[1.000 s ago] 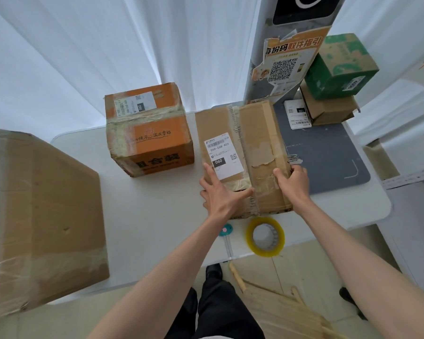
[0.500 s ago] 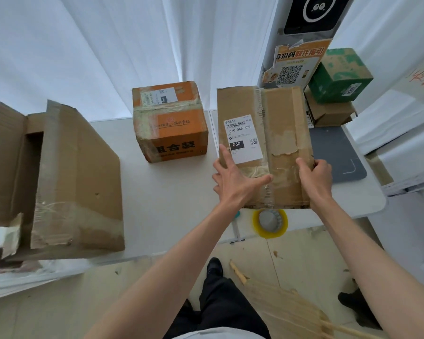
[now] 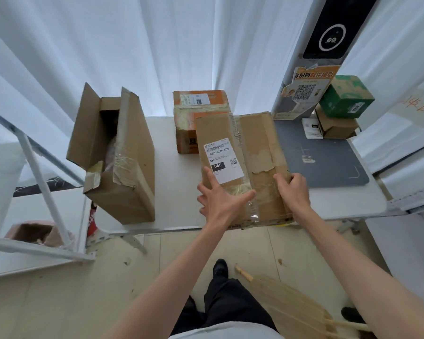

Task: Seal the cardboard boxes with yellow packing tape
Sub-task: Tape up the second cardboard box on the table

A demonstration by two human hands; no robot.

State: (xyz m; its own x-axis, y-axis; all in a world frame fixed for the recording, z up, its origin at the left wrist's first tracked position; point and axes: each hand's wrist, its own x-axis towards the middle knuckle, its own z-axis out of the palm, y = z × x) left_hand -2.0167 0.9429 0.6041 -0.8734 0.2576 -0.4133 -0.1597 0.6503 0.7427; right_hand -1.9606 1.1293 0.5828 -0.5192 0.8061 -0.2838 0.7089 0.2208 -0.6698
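The labelled box (image 3: pixel 242 167) now hides the tape roll; left hand (image 3: pixel 220 204) lies spread on it, right hand (image 3: pixel 291 189) grips its edge, overhanging the counter (image 3: pixel 176 192) front.

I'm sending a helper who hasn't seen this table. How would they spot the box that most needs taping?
Start at the white table and look to its left end, away from the grey mat. The tall brown box stands there by itself. Unlike the orange box and the labelled box in the person's hands, its top flaps stand open.
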